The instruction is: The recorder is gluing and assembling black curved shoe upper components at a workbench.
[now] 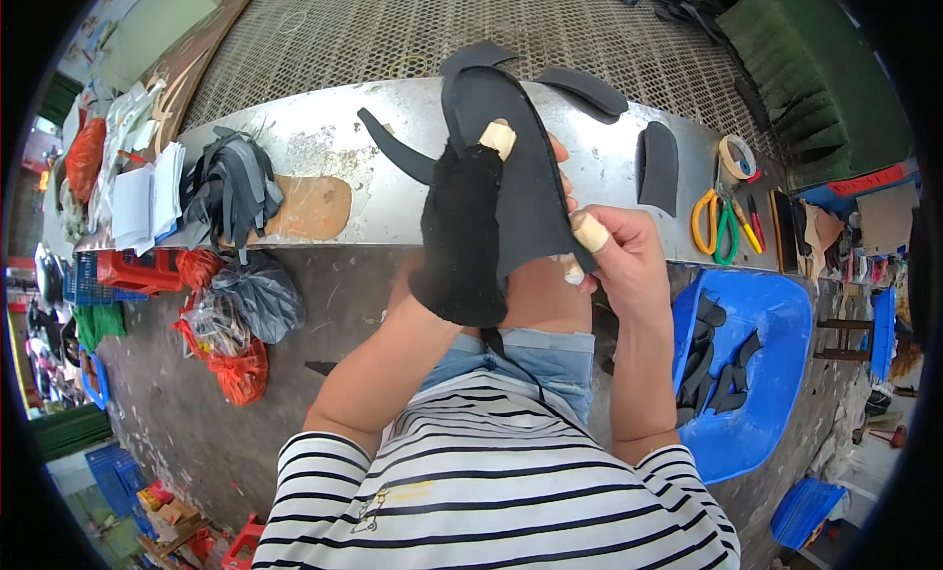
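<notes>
My left hand (462, 236), in a black fabric cover with pale tape round the thumb, grips a black sole-shaped insole (526, 182). The insole is tilted up over the near edge of the bench, its rounded end pointing away from me. At its lower right corner my right hand (627, 251) pinches the edge; pale tape wraps that thumb and a finger. A narrow curved black strip (395, 150) sticks out to the left, and where it joins is hidden behind the left hand. Another dark curved piece (478, 56) shows at the insole's far tip.
On the metal bench (329, 128) lie dark strips (234, 182), a tan board (314, 207), dark curved pieces (660, 167), scissors (725, 221) and a tape roll (737, 160). A blue bin (761, 403) with dark pieces stands at right; plastic bags (257, 295) hang at left.
</notes>
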The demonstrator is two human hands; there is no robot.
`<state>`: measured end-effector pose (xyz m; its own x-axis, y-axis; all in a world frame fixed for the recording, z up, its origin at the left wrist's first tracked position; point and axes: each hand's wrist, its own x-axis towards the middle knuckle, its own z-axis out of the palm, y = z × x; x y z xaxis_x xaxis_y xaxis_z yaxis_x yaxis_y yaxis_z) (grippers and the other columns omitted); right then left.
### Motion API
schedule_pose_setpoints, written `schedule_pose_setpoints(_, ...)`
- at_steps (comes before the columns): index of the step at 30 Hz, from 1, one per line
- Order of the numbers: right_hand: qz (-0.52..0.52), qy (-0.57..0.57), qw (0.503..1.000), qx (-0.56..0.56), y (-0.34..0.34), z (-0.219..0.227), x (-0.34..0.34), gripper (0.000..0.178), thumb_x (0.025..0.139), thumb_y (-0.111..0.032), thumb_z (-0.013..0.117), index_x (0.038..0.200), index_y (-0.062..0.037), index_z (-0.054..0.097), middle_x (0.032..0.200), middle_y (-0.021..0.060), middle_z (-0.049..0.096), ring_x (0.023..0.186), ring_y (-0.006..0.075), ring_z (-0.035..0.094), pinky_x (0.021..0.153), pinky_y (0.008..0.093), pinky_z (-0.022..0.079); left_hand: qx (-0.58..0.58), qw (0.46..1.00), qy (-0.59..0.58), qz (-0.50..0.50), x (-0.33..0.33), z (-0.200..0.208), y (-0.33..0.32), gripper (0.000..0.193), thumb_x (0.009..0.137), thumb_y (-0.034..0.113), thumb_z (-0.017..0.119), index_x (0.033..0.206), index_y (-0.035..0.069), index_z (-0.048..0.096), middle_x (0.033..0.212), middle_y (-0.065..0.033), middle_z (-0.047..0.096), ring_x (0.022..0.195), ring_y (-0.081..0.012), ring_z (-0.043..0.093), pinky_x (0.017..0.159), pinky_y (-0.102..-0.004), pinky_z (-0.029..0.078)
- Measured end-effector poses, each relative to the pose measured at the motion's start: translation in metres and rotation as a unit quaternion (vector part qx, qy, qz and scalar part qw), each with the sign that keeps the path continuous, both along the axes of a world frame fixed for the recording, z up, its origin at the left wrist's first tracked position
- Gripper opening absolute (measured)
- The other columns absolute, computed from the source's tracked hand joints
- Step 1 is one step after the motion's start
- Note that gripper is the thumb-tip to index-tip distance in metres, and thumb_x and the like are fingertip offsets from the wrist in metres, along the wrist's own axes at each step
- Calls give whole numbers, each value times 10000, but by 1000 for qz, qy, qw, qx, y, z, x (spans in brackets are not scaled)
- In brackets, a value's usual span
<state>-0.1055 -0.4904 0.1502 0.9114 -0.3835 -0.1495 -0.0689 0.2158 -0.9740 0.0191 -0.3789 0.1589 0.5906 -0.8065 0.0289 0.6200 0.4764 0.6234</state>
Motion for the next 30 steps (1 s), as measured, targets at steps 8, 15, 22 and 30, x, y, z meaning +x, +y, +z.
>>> schedule_pose_setpoints(8,-143,-114,942,-281,23,-19,11,138,805,-62,641,784,1,520,644,8,493,597,64,433,524,219,360,42,992,14,119,0,8,-7,312,949,266,442,1017,-18,552,840,-109,618,681,-188,613,579,-294,512)
schedule_pose_setpoints(15,-123,-112,974,-154,6,-28,-11,288,739,-125,729,984,-30,611,839,16,624,786,129,606,701,250,466,191,969,-5,-156,30,-36,5,530,958,454,413,1077,-46,542,672,-37,555,585,-132,543,537,-231,432)
schedule_pose_setpoints(22,-115,-173,960,-190,31,-6,34,1027,610,-194,826,1427,-24,228,1267,118,451,1141,217,485,922,341,420,149,975,-60,-155,0,-30,7,379,954,387,444,1063,39,547,633,46,467,567,-53,454,523,-190,378)
schedule_pose_setpoints(30,-148,-37,982,-111,-4,1,59,365,831,-150,655,1144,9,556,808,41,646,740,106,583,687,249,465,5,955,73,-286,19,-61,2,358,972,408,406,965,79,547,576,7,487,457,-72,453,407,-197,348)
